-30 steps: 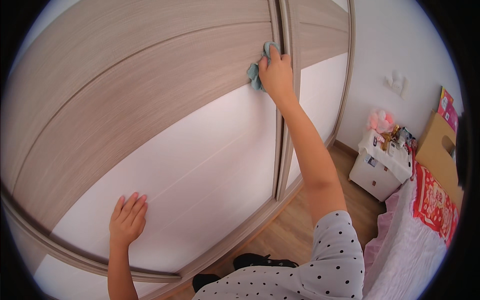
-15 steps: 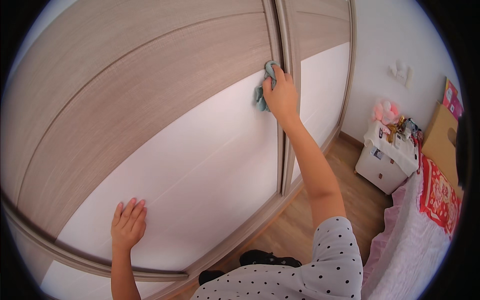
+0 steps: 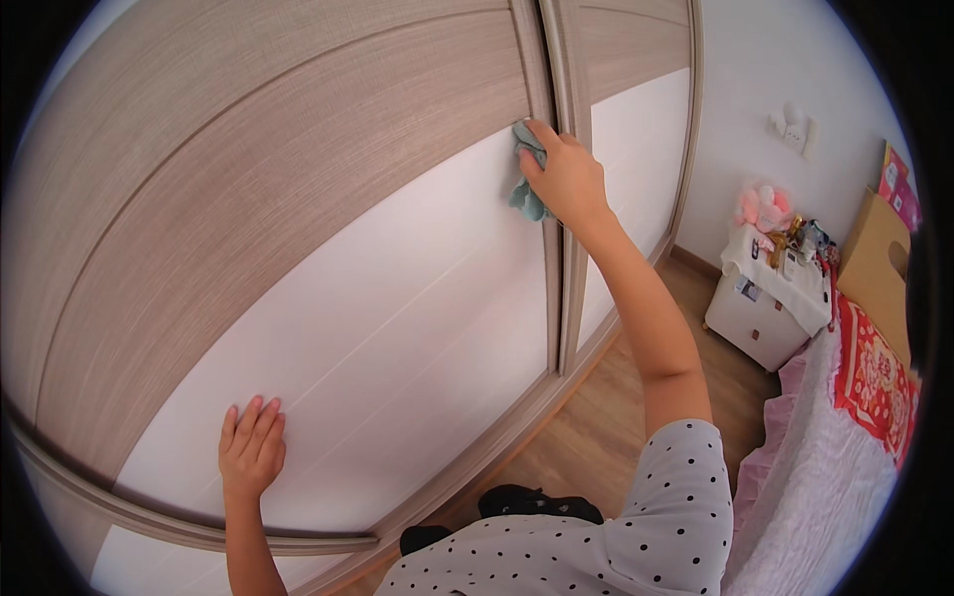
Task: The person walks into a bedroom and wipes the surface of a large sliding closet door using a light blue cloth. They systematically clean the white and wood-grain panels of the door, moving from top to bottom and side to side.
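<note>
My right hand point(image 3: 568, 179) is closed on a grey-green cloth point(image 3: 532, 202), pressing it against the wardrobe door near the door's right frame. The cloth lies where the white panel point(image 3: 397, 328) meets the wood-grain panel point(image 3: 298, 179). Lower on the same white panel, at its left, my left hand point(image 3: 251, 449) rests flat with its fingers stretched out and nothing held. Part of the cloth is hidden under my right fingers.
A second sliding door point(image 3: 636, 149) stands to the right. Beyond it are a white bedside cabinet point(image 3: 760, 323) topped with small items and a pink plush toy point(image 3: 765, 207). At the right is a bed point(image 3: 805, 477) with a red patterned pillow point(image 3: 870, 372) and a cardboard box point(image 3: 874, 260).
My right hand has shifted slightly right relative to the door edge, its wrist and elbow swinging outward, with the cloth still held. The left hand stays in nearly the same place.
</note>
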`<state>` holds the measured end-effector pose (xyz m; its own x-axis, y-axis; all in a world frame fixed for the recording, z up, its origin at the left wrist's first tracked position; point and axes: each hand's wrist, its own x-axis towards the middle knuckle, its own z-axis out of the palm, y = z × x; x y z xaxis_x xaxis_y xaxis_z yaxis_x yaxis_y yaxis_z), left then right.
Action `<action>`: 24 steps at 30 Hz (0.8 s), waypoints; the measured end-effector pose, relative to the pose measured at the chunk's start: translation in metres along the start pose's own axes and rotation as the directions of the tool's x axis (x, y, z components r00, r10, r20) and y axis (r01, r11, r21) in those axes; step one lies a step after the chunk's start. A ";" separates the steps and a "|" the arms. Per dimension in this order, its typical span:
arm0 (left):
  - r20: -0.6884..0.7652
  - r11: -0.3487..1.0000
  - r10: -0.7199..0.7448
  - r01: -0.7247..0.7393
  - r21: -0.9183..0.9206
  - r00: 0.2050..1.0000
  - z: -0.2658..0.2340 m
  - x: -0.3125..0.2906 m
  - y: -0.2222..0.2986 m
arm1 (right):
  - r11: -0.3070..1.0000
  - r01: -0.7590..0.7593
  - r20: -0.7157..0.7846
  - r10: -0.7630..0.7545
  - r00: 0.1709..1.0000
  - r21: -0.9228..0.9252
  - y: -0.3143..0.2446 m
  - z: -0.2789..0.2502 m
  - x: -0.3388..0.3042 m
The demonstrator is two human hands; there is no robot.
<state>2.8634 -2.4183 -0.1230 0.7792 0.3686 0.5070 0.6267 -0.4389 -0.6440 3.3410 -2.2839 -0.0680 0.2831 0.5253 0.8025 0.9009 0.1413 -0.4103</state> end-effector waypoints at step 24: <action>-0.017 1.000 -0.005 0.005 0.007 1.000 0.000 -0.015 -0.006 | 0.947 0.273 -0.173 -0.301 0.938 -0.166 -0.003 0.011 0.014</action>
<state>2.8480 -2.4211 -0.1269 0.7763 0.3570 0.5194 0.6303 -0.4311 -0.6457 3.3388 -2.2678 -0.0605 0.0511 0.3054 0.9509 0.9856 0.1380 -0.0973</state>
